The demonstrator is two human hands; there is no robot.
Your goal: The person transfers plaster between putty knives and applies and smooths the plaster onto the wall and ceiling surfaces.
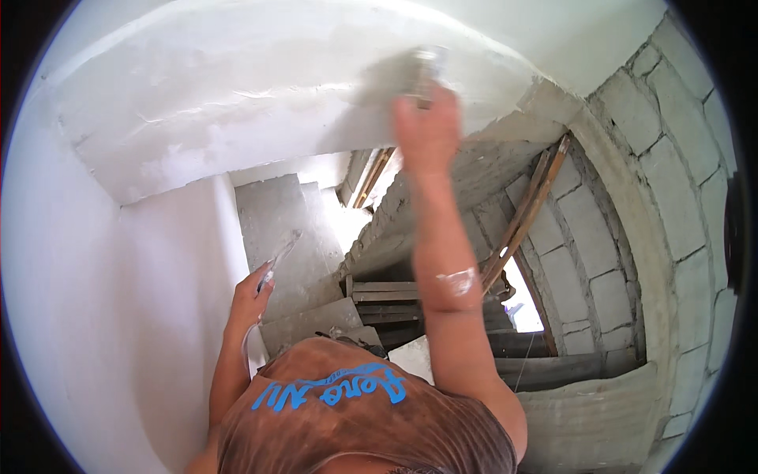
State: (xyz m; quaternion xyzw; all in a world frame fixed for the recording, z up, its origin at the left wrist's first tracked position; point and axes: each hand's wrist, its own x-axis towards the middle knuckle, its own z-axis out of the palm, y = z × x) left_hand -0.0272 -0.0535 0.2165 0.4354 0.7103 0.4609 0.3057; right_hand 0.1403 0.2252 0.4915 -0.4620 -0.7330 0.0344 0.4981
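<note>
Head view: my right hand (427, 126) is raised overhead, fingers closed around a plastering tool (424, 73) whose blade is pressed flat against the white ceiling slab (237, 103). A grey patch of wet plaster (384, 79) lies on the slab just left of the tool. Motion blur hides the exact finger positions. A white plaster smear (458, 281) marks my right forearm. My left hand (254, 296) is held low at chest level, fingers wrapped around the handle of a trowel (280, 253), its blade pointing up and away from me. Concrete stairs (292, 229) descend below. Wooden planks (529, 209) lean against the block wall (632, 205) on the right.
</note>
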